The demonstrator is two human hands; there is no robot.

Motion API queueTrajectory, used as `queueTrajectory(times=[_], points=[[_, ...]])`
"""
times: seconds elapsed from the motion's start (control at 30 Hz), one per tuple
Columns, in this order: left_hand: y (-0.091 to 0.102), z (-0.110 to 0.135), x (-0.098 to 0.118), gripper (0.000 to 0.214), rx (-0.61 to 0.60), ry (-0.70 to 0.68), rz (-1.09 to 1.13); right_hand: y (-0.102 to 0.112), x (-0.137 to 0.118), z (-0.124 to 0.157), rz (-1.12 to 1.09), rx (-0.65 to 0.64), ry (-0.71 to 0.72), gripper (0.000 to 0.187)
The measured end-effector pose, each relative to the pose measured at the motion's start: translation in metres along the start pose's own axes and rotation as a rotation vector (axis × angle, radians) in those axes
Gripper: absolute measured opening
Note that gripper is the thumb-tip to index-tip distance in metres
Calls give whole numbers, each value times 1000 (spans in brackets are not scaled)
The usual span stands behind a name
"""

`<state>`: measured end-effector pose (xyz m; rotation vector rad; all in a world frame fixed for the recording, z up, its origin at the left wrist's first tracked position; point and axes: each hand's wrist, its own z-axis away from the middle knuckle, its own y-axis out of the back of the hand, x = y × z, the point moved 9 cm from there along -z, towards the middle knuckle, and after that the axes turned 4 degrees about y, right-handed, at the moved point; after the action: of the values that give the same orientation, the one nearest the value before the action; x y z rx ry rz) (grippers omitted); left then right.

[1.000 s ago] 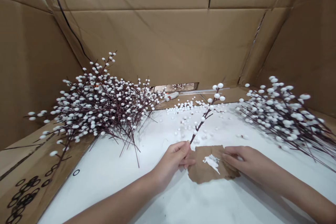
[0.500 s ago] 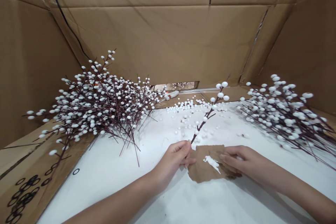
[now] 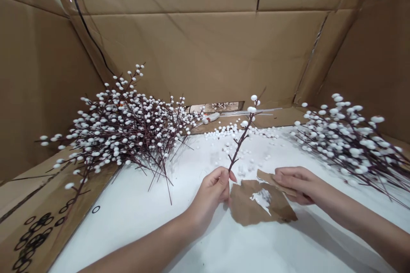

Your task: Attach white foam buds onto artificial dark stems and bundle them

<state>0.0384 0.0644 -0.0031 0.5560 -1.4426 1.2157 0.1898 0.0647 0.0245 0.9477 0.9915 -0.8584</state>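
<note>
My left hand (image 3: 214,188) is closed around the lower end of a dark brown artificial berry branch (image 3: 239,145), which stands up with several white berries near its top and bare twigs lower down. My right hand (image 3: 297,183) pinches a small piece of brown cardboard (image 3: 272,178). Below it, between my hands, a larger torn cardboard piece (image 3: 243,209) lies on the white table top. A smear of white paste (image 3: 262,198) covers its middle, greyish at the upper right.
A big pile of white-berried branches (image 3: 128,128) spreads at the left, and another bunch (image 3: 349,136) lies at the right. Loose white berries (image 3: 224,130) and a glue gun (image 3: 211,117) are at the back. Black rings (image 3: 33,239) lie front left. Cardboard walls (image 3: 192,55) surround the table.
My right hand has risen off the pasted cardboard, lifting the small cardboard piece. The branch in my left hand has turned and tilts more upright. The paste smear looks wider.
</note>
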Motion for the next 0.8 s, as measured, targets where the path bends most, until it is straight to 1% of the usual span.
queueTrajectory(times=[0.1,0.2,0.27,0.33,0.43,0.6,0.8], points=[[1,0,2,30,16,-29,23,3,-16,-11,15,-10,36,50],[4,-1,-1,30,38,9,41,8,-25,-22,-8,0,48,46],[5,-2,-3,32,55,42,36,12,-27,-27,-45,41,67,44],[6,-2,-3,33,62,64,20,12,-23,-29,-80,61,52,44],[2,-1,-4,35,30,87,-6,4,-11,-28,-135,35,4,42],[-3,0,-4,39,-6,94,-108,-9,-8,-21,-233,-3,49,33],[-3,-1,-6,38,12,93,-143,-16,2,-17,-352,-44,-69,34]])
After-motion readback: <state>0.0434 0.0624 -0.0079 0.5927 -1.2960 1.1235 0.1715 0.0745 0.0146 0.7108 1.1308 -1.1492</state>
